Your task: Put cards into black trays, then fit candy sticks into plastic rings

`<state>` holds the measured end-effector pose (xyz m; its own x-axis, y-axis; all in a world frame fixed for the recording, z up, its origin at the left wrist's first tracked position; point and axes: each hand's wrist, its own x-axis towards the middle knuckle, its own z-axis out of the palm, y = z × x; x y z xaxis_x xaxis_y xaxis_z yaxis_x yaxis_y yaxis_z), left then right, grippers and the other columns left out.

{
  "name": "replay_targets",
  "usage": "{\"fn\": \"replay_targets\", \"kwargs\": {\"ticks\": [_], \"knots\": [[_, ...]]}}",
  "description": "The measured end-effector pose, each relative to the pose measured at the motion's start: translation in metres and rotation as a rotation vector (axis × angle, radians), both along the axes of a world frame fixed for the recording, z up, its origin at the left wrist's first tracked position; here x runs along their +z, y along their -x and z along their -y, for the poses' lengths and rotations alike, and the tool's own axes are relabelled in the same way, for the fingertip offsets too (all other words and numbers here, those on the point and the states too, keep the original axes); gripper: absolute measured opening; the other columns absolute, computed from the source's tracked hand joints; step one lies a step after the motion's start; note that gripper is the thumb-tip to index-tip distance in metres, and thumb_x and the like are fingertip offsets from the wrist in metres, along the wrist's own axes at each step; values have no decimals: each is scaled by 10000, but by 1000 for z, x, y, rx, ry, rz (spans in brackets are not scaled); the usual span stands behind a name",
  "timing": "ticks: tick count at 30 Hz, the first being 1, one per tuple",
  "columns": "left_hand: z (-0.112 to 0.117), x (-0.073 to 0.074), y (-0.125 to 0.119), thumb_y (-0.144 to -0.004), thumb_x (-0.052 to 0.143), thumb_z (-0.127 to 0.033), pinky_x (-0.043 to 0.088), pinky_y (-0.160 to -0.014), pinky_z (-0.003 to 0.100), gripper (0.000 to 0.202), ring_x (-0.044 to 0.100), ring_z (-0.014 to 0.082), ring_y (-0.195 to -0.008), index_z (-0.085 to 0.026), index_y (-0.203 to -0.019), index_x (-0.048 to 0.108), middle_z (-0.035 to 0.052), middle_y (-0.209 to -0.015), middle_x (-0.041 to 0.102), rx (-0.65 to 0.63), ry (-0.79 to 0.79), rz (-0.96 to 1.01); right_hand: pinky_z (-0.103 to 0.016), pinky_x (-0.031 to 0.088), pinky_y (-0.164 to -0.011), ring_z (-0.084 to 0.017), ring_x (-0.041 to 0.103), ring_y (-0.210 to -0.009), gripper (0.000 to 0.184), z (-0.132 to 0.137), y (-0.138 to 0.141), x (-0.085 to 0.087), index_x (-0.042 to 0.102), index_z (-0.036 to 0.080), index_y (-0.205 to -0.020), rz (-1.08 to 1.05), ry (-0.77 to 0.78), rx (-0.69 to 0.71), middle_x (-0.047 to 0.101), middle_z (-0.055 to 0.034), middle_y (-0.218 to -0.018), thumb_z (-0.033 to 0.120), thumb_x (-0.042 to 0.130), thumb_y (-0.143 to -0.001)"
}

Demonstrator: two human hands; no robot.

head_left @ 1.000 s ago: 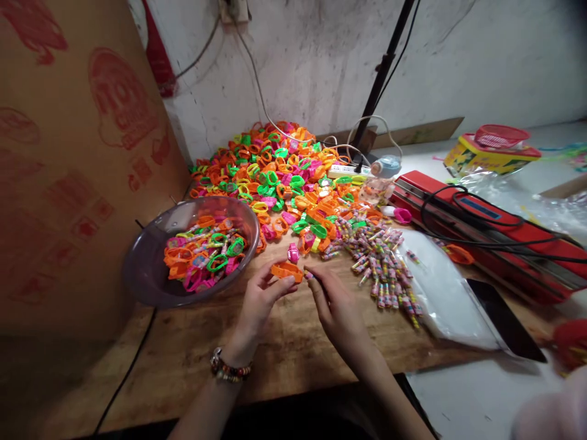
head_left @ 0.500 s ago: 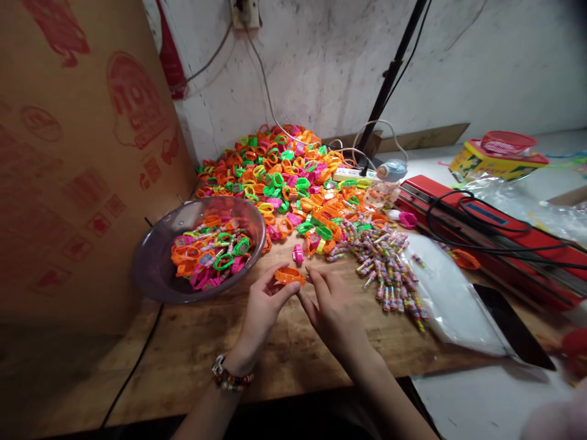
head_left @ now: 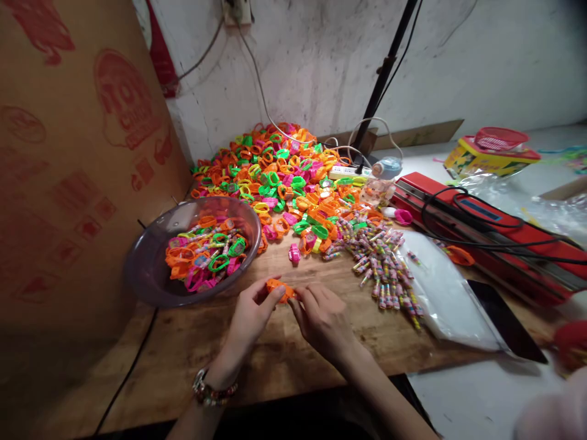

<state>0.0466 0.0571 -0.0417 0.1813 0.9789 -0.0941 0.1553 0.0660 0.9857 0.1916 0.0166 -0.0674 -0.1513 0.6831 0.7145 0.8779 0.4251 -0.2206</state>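
Between the thumb and fingers of my left hand [head_left: 250, 315] is an orange toy watch [head_left: 279, 289], held low over the wooden table. My right hand [head_left: 324, 316] is closed, its thumb and fingertips pinching the right end of the same watch. Just beyond my hands a pink toy watch [head_left: 294, 254] lies alone on the wood. Off to the left stands a translucent purple basin [head_left: 142, 290] with toy watches and small candy tubes in it. Many wrapped candy tubes [head_left: 385, 275] lie heaped to the right of my right hand.
A large pile of coloured toy watches [head_left: 275, 162] leans toward the wall. On the right are clear plastic bags [head_left: 440, 299], a dark phone [head_left: 504, 321] and a red sealing machine [head_left: 486, 226] with a black cable. A tall cardboard box [head_left: 87, 214] borders the left.
The orange watch has tilted and moved slightly down and left with both hands. My right fingertips have closed onto its right end. The view has shifted slightly.
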Motion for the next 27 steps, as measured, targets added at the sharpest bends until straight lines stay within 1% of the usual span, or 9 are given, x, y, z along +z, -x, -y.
{"fn": "replay_targets", "kwargs": {"ticks": [3, 6, 9, 11, 13, 15, 20, 23, 27], "knots": [[-6, 7, 7, -751, 666, -444, 562, -732, 329, 425, 691, 222, -801, -130, -1033, 707, 100, -915, 745, 47, -126, -118, -304, 438, -695, -205, 571, -764, 158, -9, -13, -3, 596, 153, -999, -87, 92, 37, 637, -72, -815, 274, 514, -939], [-19, 20, 19, -818, 622, -438, 510, -910, 414, 441, 657, 267, -1007, -153, -1154, 652, 130, -1118, 700, 386, -470, -384, -360, 452, -836, -258, 566, -974, 489, -34, -48, -15, 477, 106, -1306, -67, 322, -63, 632, -147, -1077, 387, 547, -912], [-37, 26, 18, -814, 656, -436, 309, -1106, 528, 608, 417, 349, -1322, -112, -1311, 524, 202, -1398, 501, 614, -840, -676, -388, 413, -914, -277, 538, -1051, 349, -64, -87, -36, 559, 106, -1237, 49, 517, -251, 603, -178, -1197, 206, 472, -914], [-47, 18, 2, -864, 607, -380, 253, -1136, 520, 523, 366, 334, -1350, -110, -1302, 521, 196, -1407, 483, 438, -898, -768, -372, 407, -907, -259, 548, -1015, 314, -77, -102, -49, 628, 123, -1122, 78, 553, -264, 636, -162, -1139, 92, 432, -878], [-57, 1, -22, -929, 490, -267, 334, -1092, 466, 321, 491, 280, -1225, -127, -1201, 589, 162, -1243, 601, 162, -797, -781, -356, 412, -885, -241, 553, -980, 289, -83, -107, -58, 649, 135, -1049, 74, 543, -244, 654, -147, -1064, 71, 437, -864], [-68, -20, -47, -923, 488, -222, 421, -1001, 446, 225, 570, 276, -1086, -116, -1042, 648, 164, -1075, 653, 58, -699, -782, -370, 420, -869, -247, 547, -973, 217, -84, -105, -65, 653, 137, -981, 55, 510, -226, 645, -151, -1031, 123, 459, -884], [-89, -56, -72, -875, 551, -153, 450, -944, 401, 105, 586, 258, -1040, -148, -844, 652, 141, -1059, 648, 0, -610, -737, -401, 468, -831, -243, 567, -929, 213, -78, -100, -70, 608, 136, -868, -93, 380, -117, 619, -149, -976, 249, 441, -935], [-88, -63, -67, -886, 539, -150, 460, -905, 329, 107, 601, 199, -982, -164, -934, 633, 88, -1024, 656, -45, -578, -684, -370, 503, -804, -213, 603, -895, 246, -72, -98, -68, 576, 137, -970, -239, 313, -47, 631, -131, -964, 285, 378, -972], [-81, -70, -66, -854, 630, -329, 415, -946, 419, 264, 545, 278, -1078, -149, -1046, 615, 140, -1065, 633, 26, -502, -674, -372, 528, -788, -213, 643, -898, 296, -65, -88, -61, 543, 136, -1114, -416, 277, -13, 662, -134, -992, 343, 371, -992]]}}
